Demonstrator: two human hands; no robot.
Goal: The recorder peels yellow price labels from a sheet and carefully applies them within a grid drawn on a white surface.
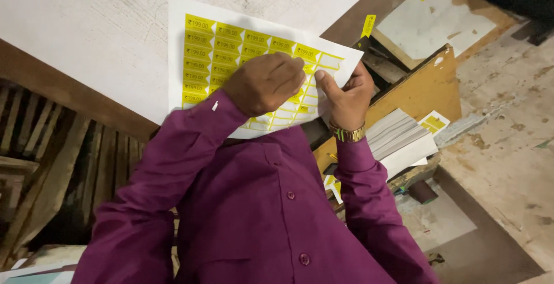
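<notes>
Sticker sheet (231,53) lies on white desk (86,24), near edge raised. Right hand (346,96) grip pinched on sheet edge, steadying it for peeling. Left hand (264,83) grip curled, fingertips pressed together on one yellow sticker; paper stack (398,137) near right wrist.

A scuffed white tabletop (86,24) with wooden slats (52,157) beside rough concrete floor (508,122).

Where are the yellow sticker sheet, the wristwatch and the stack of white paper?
yellow sticker sheet (231,47): head view, on a row of yellow labels.
wristwatch (348,134): head view, on the metal band.
stack of white paper (398,134): head view, on its top sheets.
</notes>
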